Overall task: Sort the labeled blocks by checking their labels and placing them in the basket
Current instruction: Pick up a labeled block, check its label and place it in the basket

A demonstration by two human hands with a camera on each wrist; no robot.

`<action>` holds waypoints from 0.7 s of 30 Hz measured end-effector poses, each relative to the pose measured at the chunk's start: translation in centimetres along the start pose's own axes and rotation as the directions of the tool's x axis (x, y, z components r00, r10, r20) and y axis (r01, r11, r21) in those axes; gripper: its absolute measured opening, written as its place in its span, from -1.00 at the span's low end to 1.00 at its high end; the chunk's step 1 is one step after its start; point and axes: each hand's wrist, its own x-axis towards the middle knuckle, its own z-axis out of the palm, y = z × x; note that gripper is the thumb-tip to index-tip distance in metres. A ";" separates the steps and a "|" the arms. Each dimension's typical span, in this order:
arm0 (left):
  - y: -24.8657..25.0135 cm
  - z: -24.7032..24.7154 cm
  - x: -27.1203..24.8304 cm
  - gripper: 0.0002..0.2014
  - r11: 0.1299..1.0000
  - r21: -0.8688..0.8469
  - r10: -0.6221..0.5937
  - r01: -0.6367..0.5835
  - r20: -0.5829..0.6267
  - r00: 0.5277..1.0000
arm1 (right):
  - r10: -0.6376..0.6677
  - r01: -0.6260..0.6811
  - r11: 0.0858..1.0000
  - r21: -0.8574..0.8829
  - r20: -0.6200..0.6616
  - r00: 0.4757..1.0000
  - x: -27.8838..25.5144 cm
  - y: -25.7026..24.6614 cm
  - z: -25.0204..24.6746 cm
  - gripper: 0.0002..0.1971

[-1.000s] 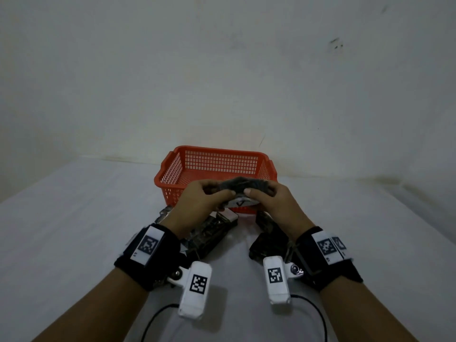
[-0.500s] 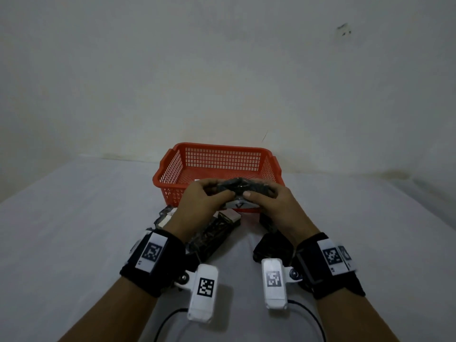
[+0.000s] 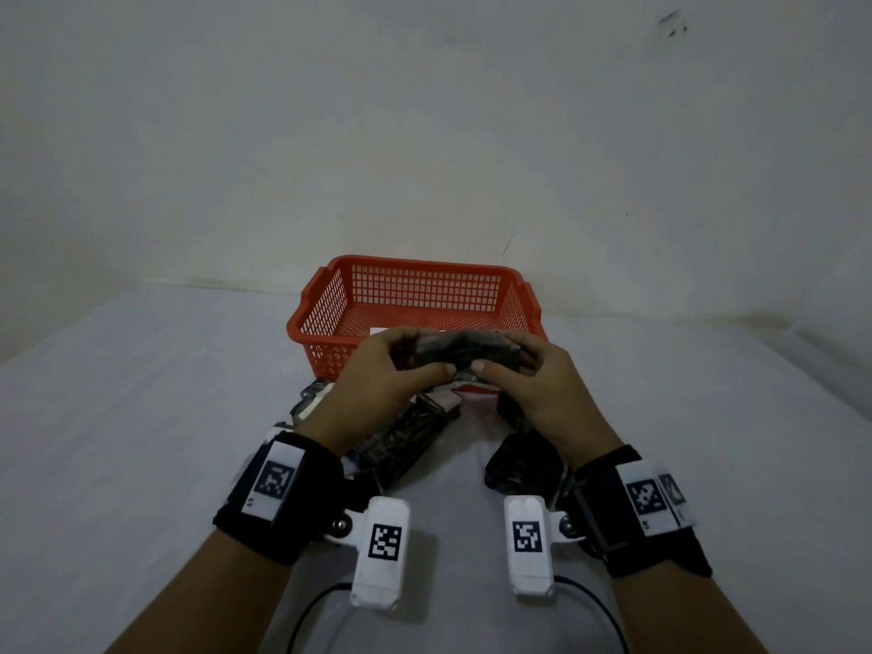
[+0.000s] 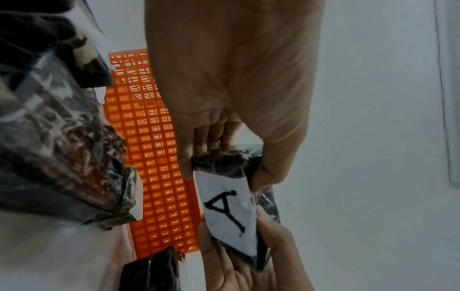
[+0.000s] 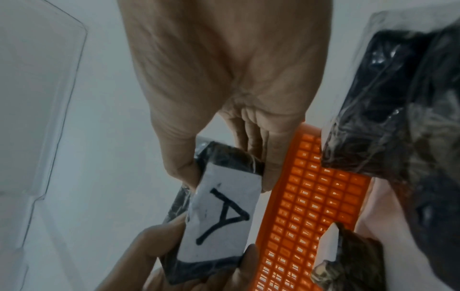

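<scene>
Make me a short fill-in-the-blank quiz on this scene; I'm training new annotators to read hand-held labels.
1. The white label on the held block shows the letter ____.
2. That block is gripped by ____ hands, the left hand and the right hand.
3. The basket behind the hands is ____ in colour.
4. The other wrapped blocks lie on the ____ cloth.

Missing words: A; both; orange; white

My head view is dim and grey, soft shadows under the wrists. Both wrist views are brighter, stretched at the edges, with blurred near objects.
</scene>
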 end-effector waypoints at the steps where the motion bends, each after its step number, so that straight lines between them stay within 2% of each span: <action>1: -0.1 0.0 0.0 -0.62 1.000 0.024 0.010 -0.010 -0.011 1.000 | 0.001 -0.001 1.000 0.000 0.007 1.000 -0.1 0.0 0.0 -0.50; 4: -0.2 0.1 -0.3 -0.54 0.998 0.047 0.049 -0.046 -0.069 0.996 | 0.019 -0.020 1.000 0.019 0.047 0.999 -0.3 0.3 -0.2 -0.36; 6: -0.4 0.1 -0.6 -0.45 0.997 0.042 0.068 -0.065 -0.080 0.994 | 0.059 -0.064 0.997 0.052 0.090 0.994 -0.4 0.3 -0.2 -0.35; 10: -0.4 0.0 -1.5 -0.34 0.996 0.033 0.085 -0.085 -0.011 0.996 | 0.193 -0.210 0.945 0.249 0.093 0.977 -0.8 -0.3 0.1 -0.64; 14: -0.6 0.3 -2.0 -0.25 0.996 -0.082 0.049 -0.046 0.041 0.998 | 0.161 -0.163 0.966 0.199 0.024 0.987 -0.9 0.3 0.1 -0.70; 16: -0.4 0.6 -2.1 -0.31 0.985 -0.166 -0.035 0.041 0.038 0.999 | 0.127 -0.123 0.977 0.175 -0.014 0.992 -1.0 0.5 0.2 -0.66; 18: -0.1 0.8 -2.0 -0.56 0.975 -0.206 -0.090 0.087 -0.006 0.996 | 0.098 -0.092 0.986 0.138 -0.035 0.995 -1.0 0.7 0.3 -0.62; 20: 0.1 1.0 -2.0 -0.78 0.983 -0.179 -0.063 0.049 -0.076 0.995 | 0.080 -0.075 0.989 0.128 -0.035 0.996 -1.0 0.8 0.5 -0.59; 21: 0.1 1.0 -2.1 -0.81 0.986 -0.167 -0.042 0.025 -0.094 0.995 | 0.082 -0.079 0.988 0.136 -0.022 0.996 -1.1 0.8 0.6 -0.57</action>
